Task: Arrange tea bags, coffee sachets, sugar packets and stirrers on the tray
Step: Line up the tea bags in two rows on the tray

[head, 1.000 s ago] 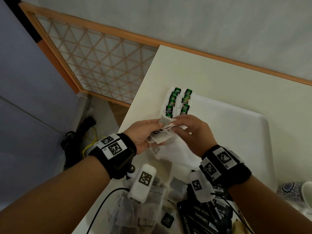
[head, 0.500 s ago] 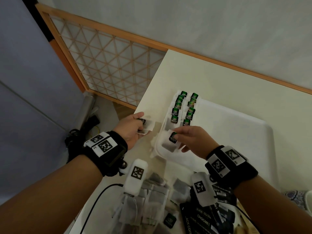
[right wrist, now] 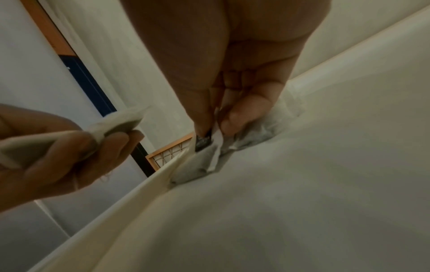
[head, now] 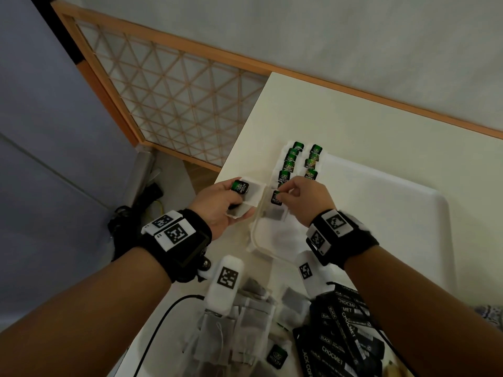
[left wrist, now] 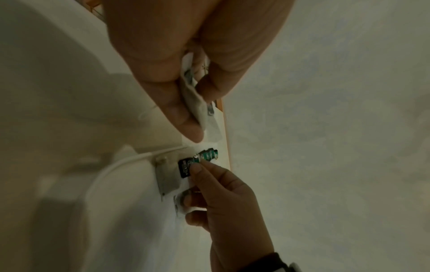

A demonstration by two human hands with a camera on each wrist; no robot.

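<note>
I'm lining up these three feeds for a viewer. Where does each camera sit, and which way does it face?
Head: on the head, looking down at the tray; both forearms and hands show.
Left wrist: under the left hand, facing the tray corner; right hand shows too.
Right wrist: under the right hand, facing along the tray rim; left hand shows too.
Shared: the tea bag the right hand pinches.
</note>
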